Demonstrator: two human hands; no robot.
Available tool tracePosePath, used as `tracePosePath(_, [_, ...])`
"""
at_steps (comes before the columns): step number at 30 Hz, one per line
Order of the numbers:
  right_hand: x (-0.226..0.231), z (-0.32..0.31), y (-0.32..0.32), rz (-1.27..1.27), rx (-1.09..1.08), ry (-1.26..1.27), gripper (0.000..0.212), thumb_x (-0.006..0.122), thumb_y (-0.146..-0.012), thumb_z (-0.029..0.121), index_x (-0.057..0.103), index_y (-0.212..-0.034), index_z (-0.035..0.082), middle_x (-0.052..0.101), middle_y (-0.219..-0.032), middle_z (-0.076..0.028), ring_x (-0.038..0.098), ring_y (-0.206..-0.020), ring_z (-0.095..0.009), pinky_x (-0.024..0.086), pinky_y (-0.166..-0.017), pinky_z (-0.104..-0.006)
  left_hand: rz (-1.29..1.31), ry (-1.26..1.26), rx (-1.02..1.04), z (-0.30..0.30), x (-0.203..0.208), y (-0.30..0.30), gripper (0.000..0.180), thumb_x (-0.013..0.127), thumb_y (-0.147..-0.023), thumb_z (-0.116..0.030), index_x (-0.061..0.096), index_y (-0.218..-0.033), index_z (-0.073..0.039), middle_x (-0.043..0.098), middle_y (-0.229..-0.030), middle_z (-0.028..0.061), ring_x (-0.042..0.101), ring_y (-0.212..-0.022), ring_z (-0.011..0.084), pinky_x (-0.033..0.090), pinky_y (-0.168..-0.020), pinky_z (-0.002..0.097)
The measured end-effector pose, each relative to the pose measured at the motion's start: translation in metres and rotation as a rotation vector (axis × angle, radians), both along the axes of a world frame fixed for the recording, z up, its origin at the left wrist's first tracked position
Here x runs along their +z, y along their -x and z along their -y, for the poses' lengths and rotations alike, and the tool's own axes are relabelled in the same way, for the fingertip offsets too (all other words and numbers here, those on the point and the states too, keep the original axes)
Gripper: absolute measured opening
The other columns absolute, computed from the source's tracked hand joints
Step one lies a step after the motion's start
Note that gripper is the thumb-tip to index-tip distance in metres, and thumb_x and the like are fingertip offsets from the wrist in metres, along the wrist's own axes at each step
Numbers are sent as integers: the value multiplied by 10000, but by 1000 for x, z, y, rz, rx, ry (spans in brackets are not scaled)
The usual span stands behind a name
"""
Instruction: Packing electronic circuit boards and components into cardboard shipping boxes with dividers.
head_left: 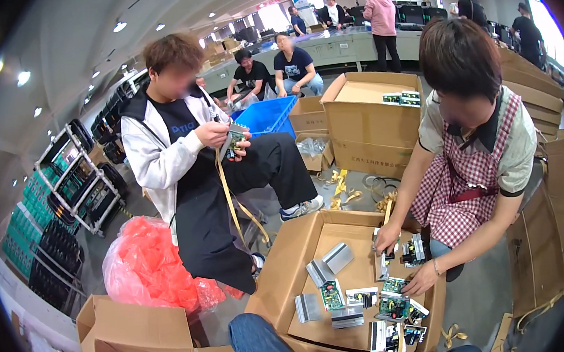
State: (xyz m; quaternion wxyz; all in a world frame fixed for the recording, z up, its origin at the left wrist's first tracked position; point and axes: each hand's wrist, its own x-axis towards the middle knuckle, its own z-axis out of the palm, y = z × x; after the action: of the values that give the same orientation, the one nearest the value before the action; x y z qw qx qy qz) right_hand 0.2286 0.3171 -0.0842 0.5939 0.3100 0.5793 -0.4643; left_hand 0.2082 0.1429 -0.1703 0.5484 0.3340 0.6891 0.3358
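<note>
Neither of my hands shows; only my knee in blue jeans comes in at the lower edge. Before me stands an open cardboard box holding several green circuit boards with grey metal heat sinks. A co-worker in a checked apron reaches into it from the right. One hand of that person touches a circuit board, the other is at another board. On the left, a seated co-worker in a white jacket holds a circuit board with a heat sink in both hands.
An open carton stands at the lower left, beside red plastic bags. Farther off are a large carton, a blue crate and yellow strapping on the floor. Flattened cardboard leans at the right. More people work behind.
</note>
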Motion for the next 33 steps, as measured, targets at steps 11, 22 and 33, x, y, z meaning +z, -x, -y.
tracePosePath(11, [-8, 25, 19, -976, 1168, -22, 255, 416, -866, 223, 640, -913, 109, 628, -842, -137, 584, -713, -280, 488, -632, -357, -334, -212, 168, 37, 87, 14, 134, 636, -745, -136, 677, -834, -44, 657, -751, 83, 590, -680, 187, 487, -596, 326])
tracePosePath(22, [64, 12, 9, -1227, 835, -179, 252, 515, -793, 292, 651, -872, 95, 636, -817, -179, 613, -721, -309, 487, -631, -401, 446, -139, 951, 14, 135, 4, 78, 598, -737, 19, 631, -685, -28, 609, -605, 100, 565, -499, 169, 445, -420, 255])
tracePosePath(33, [70, 29, -5, -1263, 713, -403, 314, 489, -827, 340, 657, -830, 74, 622, -744, -208, 607, -684, -358, 473, -582, -447, 466, -67, 960, 19, 129, 4, 63, 570, -773, -18, 626, -743, -17, 594, -599, 114, 550, -464, 189, 419, -379, 272])
